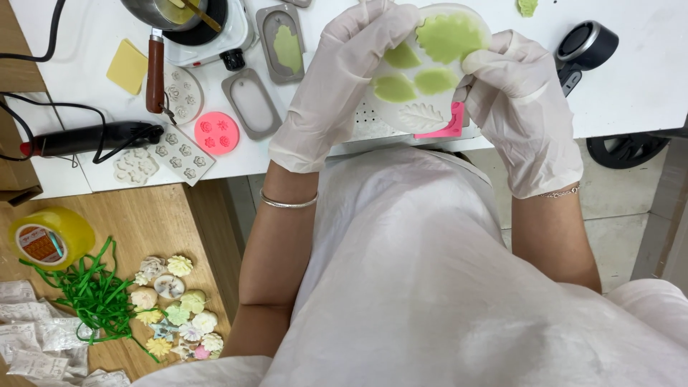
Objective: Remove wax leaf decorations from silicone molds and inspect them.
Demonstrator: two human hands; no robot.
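Both gloved hands hold a round white leaf mould (423,79) above the counter (645,79) edge. Left hand (337,86) fingers curl closed around its left rim; right hand (527,107) fingers pinch its right rim beside the green-filled leaf cavities

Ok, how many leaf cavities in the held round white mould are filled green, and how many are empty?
Green-filled leaf cavities: 4
Empty leaf cavity: 1
Total: 5 visible in the round white silicone mould
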